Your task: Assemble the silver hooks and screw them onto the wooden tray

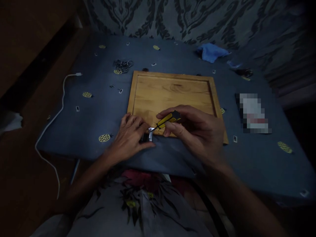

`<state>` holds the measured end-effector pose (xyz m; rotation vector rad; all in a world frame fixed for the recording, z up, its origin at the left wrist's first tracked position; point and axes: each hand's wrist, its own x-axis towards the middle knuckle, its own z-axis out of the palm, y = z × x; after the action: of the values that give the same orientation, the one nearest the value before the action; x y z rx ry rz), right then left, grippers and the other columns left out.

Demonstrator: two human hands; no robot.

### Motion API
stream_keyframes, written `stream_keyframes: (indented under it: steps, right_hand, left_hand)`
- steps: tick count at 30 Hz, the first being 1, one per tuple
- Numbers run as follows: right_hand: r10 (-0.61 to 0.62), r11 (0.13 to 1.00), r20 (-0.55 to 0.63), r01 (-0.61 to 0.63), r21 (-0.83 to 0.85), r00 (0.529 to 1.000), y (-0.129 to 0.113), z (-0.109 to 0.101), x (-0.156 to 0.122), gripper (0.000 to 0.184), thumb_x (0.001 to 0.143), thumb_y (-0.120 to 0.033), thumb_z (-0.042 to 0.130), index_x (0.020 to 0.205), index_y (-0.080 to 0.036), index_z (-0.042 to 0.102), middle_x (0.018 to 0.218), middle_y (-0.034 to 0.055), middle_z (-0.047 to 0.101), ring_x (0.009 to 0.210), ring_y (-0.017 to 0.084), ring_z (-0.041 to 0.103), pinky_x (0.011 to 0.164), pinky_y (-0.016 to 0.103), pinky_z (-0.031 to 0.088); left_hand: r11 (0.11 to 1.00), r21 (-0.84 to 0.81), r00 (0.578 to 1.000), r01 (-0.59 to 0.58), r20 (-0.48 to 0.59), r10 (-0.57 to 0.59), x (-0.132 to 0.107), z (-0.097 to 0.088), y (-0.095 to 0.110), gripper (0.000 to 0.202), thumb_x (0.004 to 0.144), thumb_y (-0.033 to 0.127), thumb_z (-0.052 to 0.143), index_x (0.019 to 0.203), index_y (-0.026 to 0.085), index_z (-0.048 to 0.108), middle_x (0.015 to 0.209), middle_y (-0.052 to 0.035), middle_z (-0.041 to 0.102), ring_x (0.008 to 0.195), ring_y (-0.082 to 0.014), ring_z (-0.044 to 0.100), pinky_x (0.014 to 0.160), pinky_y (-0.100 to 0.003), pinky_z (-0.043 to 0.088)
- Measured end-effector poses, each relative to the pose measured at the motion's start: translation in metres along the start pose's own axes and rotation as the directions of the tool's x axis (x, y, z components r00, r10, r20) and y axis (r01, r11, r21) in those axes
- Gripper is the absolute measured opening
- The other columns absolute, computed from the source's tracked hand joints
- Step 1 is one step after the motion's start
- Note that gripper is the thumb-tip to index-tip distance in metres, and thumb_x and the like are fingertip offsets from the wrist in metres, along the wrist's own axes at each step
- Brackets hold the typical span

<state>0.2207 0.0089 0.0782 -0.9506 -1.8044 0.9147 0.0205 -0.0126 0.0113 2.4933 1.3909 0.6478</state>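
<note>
My left hand (130, 135) is closed around a small dark object with a shiny metal part (149, 135), pinned at the front edge of the wooden board (172, 90). My right hand (195, 130) grips a screwdriver with a yellow and black handle (168, 119). Its metal tip points left and meets the small object between my left fingers. Both hands rest over the near edge of the table with the blue patterned cloth (98, 112).
A bunch of keys or metal rings (122, 65) lies at the back left. A blue rag (212, 52) sits at the back. A white charging cable (61, 98) hangs off the left edge. A blurred white packet (253, 113) lies on the right. Small parts dot the cloth.
</note>
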Motion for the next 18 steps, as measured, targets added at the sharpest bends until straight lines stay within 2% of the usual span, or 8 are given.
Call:
stream_keyframes:
  steps: [3,6,9,12,15,18]
  right_hand:
    - [-0.006,0.999,-0.047,0.004,-0.039,0.999,0.001,0.002,-0.002,0.009,0.094,-0.031,0.072,0.098,-0.023,0.071,0.087,0.0017,0.074,0.059,0.013,0.066,0.059,0.030,0.055]
    - [-0.007,0.999,-0.099,0.002,-0.052,0.995,0.006,0.007,-0.005,0.014,0.092,-0.036,0.074,0.093,-0.025,0.066,0.083,0.0011,0.070,0.060,0.014,0.064,0.054,0.031,0.053]
    - [-0.038,0.997,-0.150,0.028,-0.068,0.988,0.011,0.012,-0.009,0.021,0.088,-0.042,0.077,0.091,-0.026,0.063,0.081,0.0021,0.067,0.070,0.019,0.064,0.055,0.032,0.053]
    - [-0.056,0.996,-0.169,0.042,-0.083,0.984,0.010,0.015,-0.011,0.018,0.089,-0.039,0.077,0.091,-0.027,0.063,0.083,0.0026,0.066,0.078,0.021,0.065,0.059,0.034,0.054]
    - [-0.062,0.996,-0.110,0.055,-0.068,0.992,0.003,0.011,-0.009,0.013,0.091,-0.034,0.075,0.100,-0.028,0.068,0.090,0.0030,0.068,0.081,0.020,0.066,0.063,0.034,0.055]
    - [-0.098,0.992,0.041,0.101,-0.079,0.994,-0.003,0.001,-0.005,0.022,0.093,-0.030,0.072,0.115,-0.026,0.072,0.096,0.0047,0.071,0.087,0.020,0.068,0.071,0.034,0.057]
  left_hand:
    - [1.000,-0.013,1.000,-0.009,0.002,0.009,0.000,0.000,0.000,0.050,0.087,0.058,0.073,0.114,0.017,0.066,0.110,-0.0091,0.064,0.111,-0.0305,0.056,0.113,-0.055,0.035]
    - [1.000,-0.011,1.000,-0.002,0.017,0.002,0.000,-0.001,0.000,0.047,0.089,0.059,0.070,0.112,0.019,0.066,0.109,-0.0089,0.063,0.111,-0.0310,0.056,0.112,-0.056,0.035]
    - [1.000,-0.001,1.000,0.007,0.028,-0.007,0.000,0.000,0.000,0.045,0.090,0.059,0.069,0.113,0.020,0.066,0.110,-0.0085,0.063,0.112,-0.0311,0.055,0.112,-0.056,0.035]
    - [1.000,-0.019,1.000,-0.002,0.023,0.002,0.000,0.000,-0.001,0.046,0.091,0.058,0.068,0.114,0.018,0.066,0.110,-0.0095,0.064,0.111,-0.0311,0.055,0.113,-0.057,0.035]
    - [0.999,-0.037,1.000,-0.006,0.018,0.007,-0.001,0.000,-0.001,0.050,0.090,0.058,0.069,0.115,0.015,0.066,0.112,-0.0114,0.064,0.112,-0.0317,0.055,0.112,-0.057,0.035]
    - [1.000,-0.012,1.000,-0.012,0.014,0.012,-0.001,0.001,-0.001,0.051,0.089,0.057,0.071,0.116,0.014,0.066,0.112,-0.0116,0.064,0.112,-0.0311,0.056,0.112,-0.057,0.036]
